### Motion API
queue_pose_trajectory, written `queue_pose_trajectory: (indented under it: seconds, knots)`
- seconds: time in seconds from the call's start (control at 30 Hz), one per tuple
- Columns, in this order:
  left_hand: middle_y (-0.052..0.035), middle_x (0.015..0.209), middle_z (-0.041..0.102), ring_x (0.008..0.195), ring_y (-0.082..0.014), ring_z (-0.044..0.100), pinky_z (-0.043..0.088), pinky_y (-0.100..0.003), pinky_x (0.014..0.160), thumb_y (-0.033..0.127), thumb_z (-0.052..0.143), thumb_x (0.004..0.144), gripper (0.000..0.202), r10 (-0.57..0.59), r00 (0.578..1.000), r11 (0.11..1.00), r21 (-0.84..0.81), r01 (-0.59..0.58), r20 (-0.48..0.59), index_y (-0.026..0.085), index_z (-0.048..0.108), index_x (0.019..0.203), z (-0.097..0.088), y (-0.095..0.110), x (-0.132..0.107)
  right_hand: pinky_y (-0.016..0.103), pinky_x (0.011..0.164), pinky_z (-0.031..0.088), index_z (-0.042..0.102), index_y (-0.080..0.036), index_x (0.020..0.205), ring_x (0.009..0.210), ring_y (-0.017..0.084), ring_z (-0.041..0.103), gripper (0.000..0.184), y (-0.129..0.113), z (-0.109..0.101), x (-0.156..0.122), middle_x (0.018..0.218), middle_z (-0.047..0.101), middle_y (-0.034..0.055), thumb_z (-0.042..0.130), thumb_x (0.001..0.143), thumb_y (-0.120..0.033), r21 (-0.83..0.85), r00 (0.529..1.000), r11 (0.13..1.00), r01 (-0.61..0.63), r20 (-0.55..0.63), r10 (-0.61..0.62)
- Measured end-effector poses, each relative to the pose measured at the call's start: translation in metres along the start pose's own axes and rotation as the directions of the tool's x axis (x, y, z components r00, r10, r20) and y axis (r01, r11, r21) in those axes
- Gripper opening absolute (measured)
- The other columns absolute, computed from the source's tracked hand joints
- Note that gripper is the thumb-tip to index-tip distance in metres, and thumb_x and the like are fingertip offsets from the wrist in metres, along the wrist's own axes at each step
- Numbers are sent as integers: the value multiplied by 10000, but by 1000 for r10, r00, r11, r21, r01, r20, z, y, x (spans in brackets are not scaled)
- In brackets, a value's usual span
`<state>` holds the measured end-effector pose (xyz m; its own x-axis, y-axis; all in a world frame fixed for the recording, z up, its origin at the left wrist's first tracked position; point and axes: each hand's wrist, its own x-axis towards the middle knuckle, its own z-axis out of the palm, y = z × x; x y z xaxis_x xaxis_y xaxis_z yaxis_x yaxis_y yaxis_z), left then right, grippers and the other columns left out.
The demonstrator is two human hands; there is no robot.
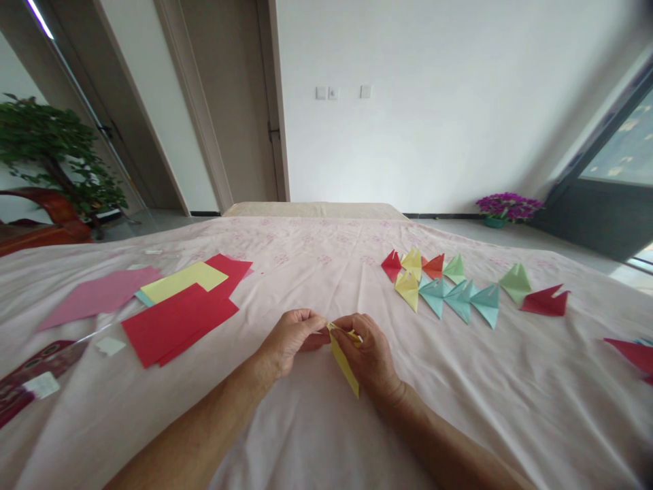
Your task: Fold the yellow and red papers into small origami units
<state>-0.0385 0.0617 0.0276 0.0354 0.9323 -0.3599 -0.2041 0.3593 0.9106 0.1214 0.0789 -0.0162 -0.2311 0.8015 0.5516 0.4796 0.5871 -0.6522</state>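
A partly folded yellow paper [343, 361] is held over the pink cloth [316, 422] between both hands. My left hand [288, 340] pinches its upper left tip with closed fingers. My right hand [368, 354] grips the same paper from the right, fingers curled round the fold, and the paper's long point hangs down past the palm. Both forearms reach in from the bottom edge.
Flat sheets lie to the left: red [176, 325], yellow [183, 281] and pink [99, 294]. Several folded paper figures [459, 294] in red, yellow, green and teal sit at the right. A red packet [30, 374] lies at the far left. A plant [56, 156] stands behind.
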Motion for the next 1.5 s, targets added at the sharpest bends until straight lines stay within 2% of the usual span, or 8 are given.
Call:
queue_pose_trajectory:
  seconds: [0.27,0.53,0.67,0.9,1.5]
  knots:
    - [-22,754,682,569,-82,592,484,-223,626,348,794,570,302,-50,998,999,-10,49,-35,122,652,711,-5,-5,5,296,695,404,619,-214,784,738,180,557,58,1,0,0,741,641,1,620,842,-211,4,1000,1000,0,-3,0]
    - [-22,813,656,547,-67,562,510,-223,574,341,793,601,324,-139,990,987,-76,140,21,118,670,801,-3,-10,4,294,712,423,641,-220,784,747,177,580,79,2,-1,0,744,644,-2,612,854,-239,91,998,994,-62,-7,63]
    - [-30,837,660,550,-65,564,500,-206,554,355,789,608,331,-114,993,990,-77,115,27,115,677,806,-1,-10,2,296,715,428,654,-222,788,756,182,585,85,2,-1,-1,753,650,3,615,854,-259,113,995,988,-101,11,100]
    - [-38,831,679,583,-87,592,492,-220,589,387,747,627,308,-5,1000,1000,30,5,-2,128,671,775,-1,-11,1,303,717,433,656,-223,785,766,187,577,108,3,-2,-1,765,648,11,609,861,-284,118,995,988,-97,32,94]
    - [-31,760,695,619,-113,622,470,-232,639,349,696,657,212,31,999,994,106,-30,-8,150,664,725,-2,-13,3,312,704,452,637,-216,781,758,195,593,97,0,-2,0,760,645,21,603,854,-270,87,996,993,-81,39,78]
